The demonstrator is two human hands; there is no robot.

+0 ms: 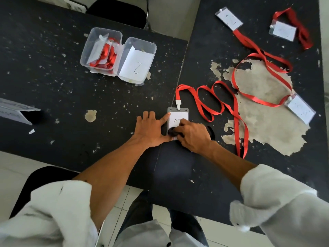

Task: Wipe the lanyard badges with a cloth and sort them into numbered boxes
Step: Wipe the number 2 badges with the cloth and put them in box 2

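The left hand (151, 129), grip wide, is pinning the badge (179, 115) to the counter (53, 82). The right hand (193, 135) is holding a dark cloth (172, 131) on it. Red lanyards (187, 87) are sprawling alongside, boxes (85, 56) well apart.

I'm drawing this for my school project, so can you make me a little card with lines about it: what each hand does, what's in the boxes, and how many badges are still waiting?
left hand: flat, fingers straight, pressing the badge down
right hand: grips a dark cloth on the badge
left box: badges with red straps inside
right box: a paper marked 2
waiting badges: three, lying on the right table
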